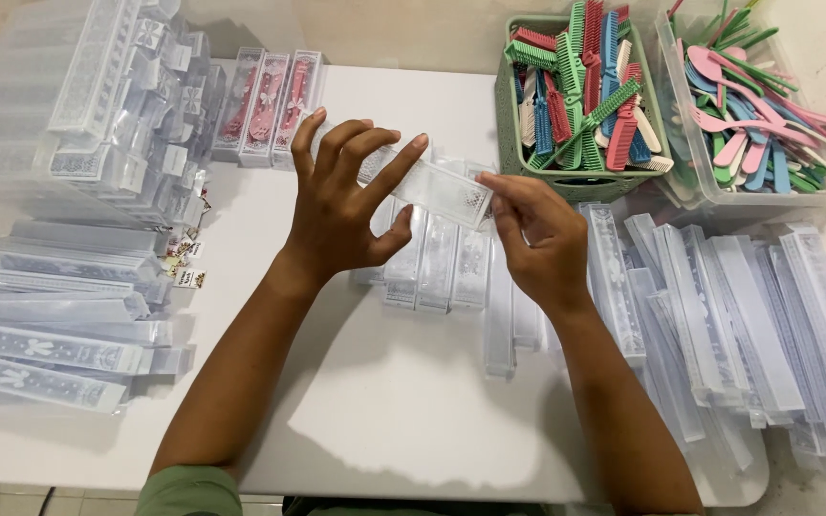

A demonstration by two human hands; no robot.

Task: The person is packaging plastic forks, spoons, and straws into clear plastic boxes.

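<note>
left arm: bare forearm, comes up from near edge of bench, angled right toward the middle
left hand [341, 205]: raised over bench centre, back toward camera, fingers [389, 177] spread and arched, thumb tucked under; grip pinches at fingertips
right arm: bare forearm, comes from near right corner, angled left
right hand [537, 234]: just beside left hand, apart, back up, fingers curled inward, grip pinched closed at fingertips
wrists: both slightly bent
sleeve: green, at left shoulder, bottom edge
</note>
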